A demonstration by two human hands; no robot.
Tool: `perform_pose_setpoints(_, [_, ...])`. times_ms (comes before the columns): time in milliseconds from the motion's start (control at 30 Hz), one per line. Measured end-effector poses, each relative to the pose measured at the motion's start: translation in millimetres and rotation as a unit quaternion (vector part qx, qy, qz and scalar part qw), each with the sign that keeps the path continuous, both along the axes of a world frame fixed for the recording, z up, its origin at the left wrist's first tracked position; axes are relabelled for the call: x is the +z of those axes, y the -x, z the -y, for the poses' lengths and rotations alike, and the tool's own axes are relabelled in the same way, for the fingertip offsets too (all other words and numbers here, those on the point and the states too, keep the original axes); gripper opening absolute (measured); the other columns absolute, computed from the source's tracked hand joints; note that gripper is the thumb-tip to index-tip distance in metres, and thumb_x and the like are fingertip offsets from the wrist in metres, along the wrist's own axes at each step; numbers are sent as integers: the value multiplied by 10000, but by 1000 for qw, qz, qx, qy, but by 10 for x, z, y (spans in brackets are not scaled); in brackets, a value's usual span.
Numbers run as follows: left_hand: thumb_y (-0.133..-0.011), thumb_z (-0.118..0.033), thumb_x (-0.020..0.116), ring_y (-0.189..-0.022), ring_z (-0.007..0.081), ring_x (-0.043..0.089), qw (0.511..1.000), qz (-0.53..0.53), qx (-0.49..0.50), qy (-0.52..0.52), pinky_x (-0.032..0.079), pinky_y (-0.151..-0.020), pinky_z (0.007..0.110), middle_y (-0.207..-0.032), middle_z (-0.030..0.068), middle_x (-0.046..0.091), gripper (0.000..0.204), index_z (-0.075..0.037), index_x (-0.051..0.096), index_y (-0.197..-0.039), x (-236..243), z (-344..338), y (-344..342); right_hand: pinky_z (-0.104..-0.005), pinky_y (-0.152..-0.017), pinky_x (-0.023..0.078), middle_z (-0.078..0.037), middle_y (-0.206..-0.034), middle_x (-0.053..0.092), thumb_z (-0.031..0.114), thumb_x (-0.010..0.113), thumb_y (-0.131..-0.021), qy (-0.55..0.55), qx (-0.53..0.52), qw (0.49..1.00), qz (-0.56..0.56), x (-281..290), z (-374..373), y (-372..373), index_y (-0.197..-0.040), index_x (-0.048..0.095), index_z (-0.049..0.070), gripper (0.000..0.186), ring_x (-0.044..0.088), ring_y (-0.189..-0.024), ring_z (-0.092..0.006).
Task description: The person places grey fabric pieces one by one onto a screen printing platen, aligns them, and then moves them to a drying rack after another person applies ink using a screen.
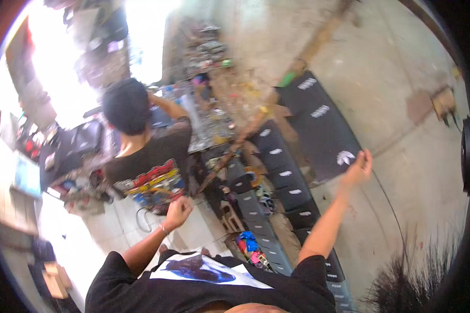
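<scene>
Black bag-like goods lie on a cluttered desk (62, 156), far left of the large black sheet (326, 125), the landmark here. Between the two sits a co-worker in a dark printed T-shirt (151, 164), seen from behind, an arm raised toward clear plastic-wrapped goods (206, 122), which lie left of the sheet.

The person's left grip (178, 211) is left of the sheet and nearer the wearer, by the co-worker's back. Its fingers look curled, perhaps only for balance; whether anything is in them I cannot tell.

Next come bright coloured scraps (249, 245), to the sheet's near left, then a narrow column of dark printed pieces (261, 229). Just beside the sheet's left edge, a wider row of black printed pieces (284, 175) is staggered, probably so that each white mark stays visible.

The right grip (356, 169) is at the sheet's near right corner, apparently pinching its edge, likely to keep fingers off the printed face. Right of the sheet, a small boxy fitting (444, 101) trails a dark cord.
</scene>
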State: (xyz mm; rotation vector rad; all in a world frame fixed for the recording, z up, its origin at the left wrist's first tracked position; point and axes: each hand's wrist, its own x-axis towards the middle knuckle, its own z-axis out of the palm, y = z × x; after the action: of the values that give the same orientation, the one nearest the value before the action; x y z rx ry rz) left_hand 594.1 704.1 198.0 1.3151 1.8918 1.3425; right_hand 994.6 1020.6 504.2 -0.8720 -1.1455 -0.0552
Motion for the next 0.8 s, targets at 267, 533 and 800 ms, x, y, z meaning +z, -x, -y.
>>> perform_pose_setpoints(267, [-769,-266,645,-788,331,657,932,71,216,284,513,-741,402,-834,178,678,279,-8,668,-870,-1333,3199,670,-388,-753,510,-180,-861,632,226,577,-902,27,-29,999,-22,-893,1517,1151,-956,578,-45,277,615,-837,-277])
perform_pose_setpoints(533, [-797,-190,609,-553,200,635,651,370,575,330,501,-462,307,-776,130,677,190,-4,649,-796,-2080,5752,1640,-219,-658,476,-84,-906,678,122,639,-846,325,757,440,357,-2112,4475,5880,-1113,591,-14,304,588,-726,-83])
perform_pose_setpoints(800, [-888,-189,546,-562,158,617,610,440,648,119,474,-465,247,-802,89,661,163,-35,590,-916,-1890,6147,2348,-391,-807,506,-191,-1036,650,300,700,-740,305,587,424,619,-4789,4566,8433,-1055,620,-14,452,651,-882,-305])
